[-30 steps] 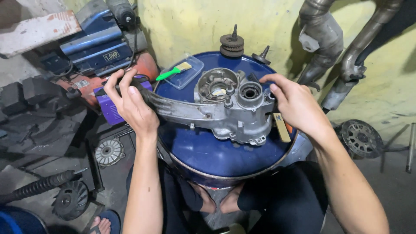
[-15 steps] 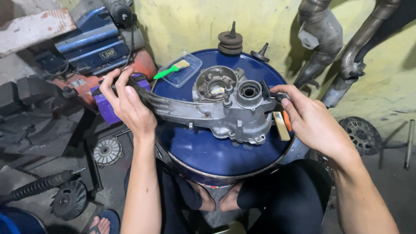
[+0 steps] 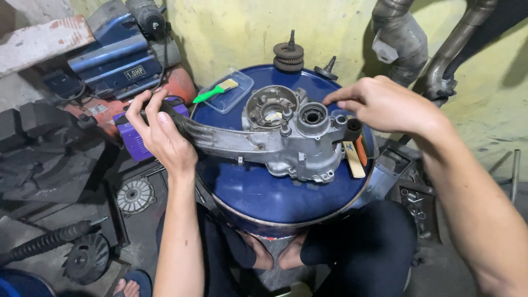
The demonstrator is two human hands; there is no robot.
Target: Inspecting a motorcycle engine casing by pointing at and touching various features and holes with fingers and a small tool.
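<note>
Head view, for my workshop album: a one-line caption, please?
Left hand grips the engine casing's arm atop a blue drum; right hand touches its top.

The scene is being viewed from a single head-worn camera, which is being pointed steeply down and forward from just above the blue drum. The drum top is being held close and central, while the yellow wall is being taken in behind and the cluttered floor at the left.
</note>
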